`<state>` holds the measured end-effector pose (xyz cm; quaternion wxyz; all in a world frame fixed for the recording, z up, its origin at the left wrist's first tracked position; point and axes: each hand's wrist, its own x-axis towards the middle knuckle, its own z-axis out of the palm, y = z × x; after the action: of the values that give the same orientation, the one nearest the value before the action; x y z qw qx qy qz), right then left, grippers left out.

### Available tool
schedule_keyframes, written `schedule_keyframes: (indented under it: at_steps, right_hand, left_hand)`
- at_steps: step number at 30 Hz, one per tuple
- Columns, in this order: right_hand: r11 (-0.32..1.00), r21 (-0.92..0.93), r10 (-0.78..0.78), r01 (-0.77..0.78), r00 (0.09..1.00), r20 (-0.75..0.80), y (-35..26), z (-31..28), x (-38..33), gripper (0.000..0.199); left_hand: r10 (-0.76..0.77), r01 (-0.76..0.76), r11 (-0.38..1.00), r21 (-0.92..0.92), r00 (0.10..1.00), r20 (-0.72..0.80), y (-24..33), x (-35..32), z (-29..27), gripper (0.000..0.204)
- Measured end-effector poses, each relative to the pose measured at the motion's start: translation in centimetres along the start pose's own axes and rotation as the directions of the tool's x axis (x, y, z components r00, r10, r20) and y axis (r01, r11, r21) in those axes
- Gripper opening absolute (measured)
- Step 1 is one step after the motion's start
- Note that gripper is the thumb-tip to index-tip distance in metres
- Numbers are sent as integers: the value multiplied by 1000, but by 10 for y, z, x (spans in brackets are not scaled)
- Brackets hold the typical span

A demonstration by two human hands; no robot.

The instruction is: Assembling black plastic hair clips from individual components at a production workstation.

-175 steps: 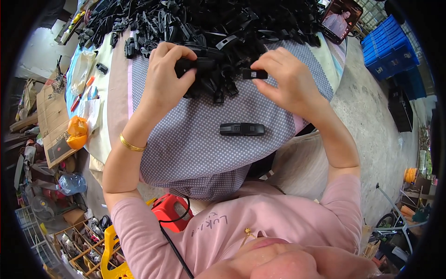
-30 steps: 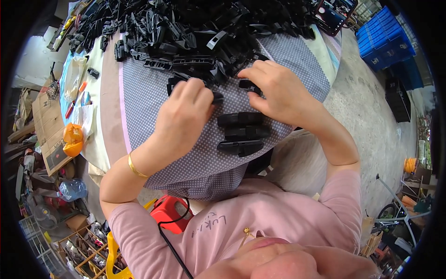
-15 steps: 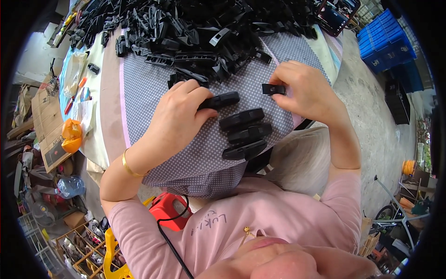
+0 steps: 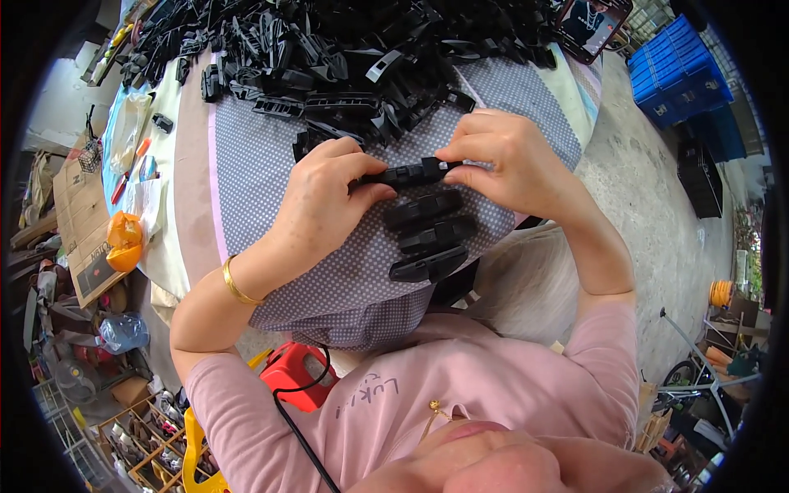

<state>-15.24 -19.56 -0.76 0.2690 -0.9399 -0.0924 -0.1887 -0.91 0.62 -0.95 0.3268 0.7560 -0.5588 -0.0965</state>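
Observation:
My left hand (image 4: pixel 320 197) pinches the left end of a long black plastic part (image 4: pixel 399 176) between thumb and fingers, just above the dotted cloth. My right hand (image 4: pixel 511 158) is closed on a small black plastic piece (image 4: pixel 440 167), which meets the right end of the long part. Whether the two are joined cannot be made out. Below them, three similar black parts (image 4: pixel 436 236) lie in a row on the grey dotted tablecloth (image 4: pixel 329 267). Beyond my hands spreads a big heap of black plastic parts (image 4: pixel 337 70).
At the far right edge of the table stands a phone (image 4: pixel 588 26) with its screen lit. Along the left side lie an orange bag (image 4: pixel 125 242) and a red-handled tool (image 4: pixel 120 189). A red box (image 4: pixel 297 374) with a black cable is near my lap. Blue crates (image 4: pixel 680 74) stand off to the right.
My right hand has moved left, bringing the small black piece against the right end of the long part. My left hand stays nearly in place. The phone screen's picture has changed.

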Motion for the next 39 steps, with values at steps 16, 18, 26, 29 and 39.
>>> schedule_keyframes:
  at_steps: [16,18,26,29,39]
  right_hand:
    - [997,-38,55,-65,976,-209,11,-3,7,25]
    - [972,-223,10,-75,960,-279,26,0,9,26]
    - [866,-497,-60,-56,975,-214,30,2,5,30]
    - [834,-550,-117,45,988,-97,19,2,1,32]
    - [948,-296,69,-115,984,-162,21,3,0,29]
  left_hand:
    - [111,-73,958,279,986,-125,-14,9,-25,28]
    - [175,-120,877,465,981,-78,-19,10,-24,29]
    - [292,-241,874,422,954,-60,-4,3,-14,21]
    - [279,-256,897,361,960,-10,7,-4,-11,26]
    - [139,-129,919,372,990,2,1,-3,-20,22]
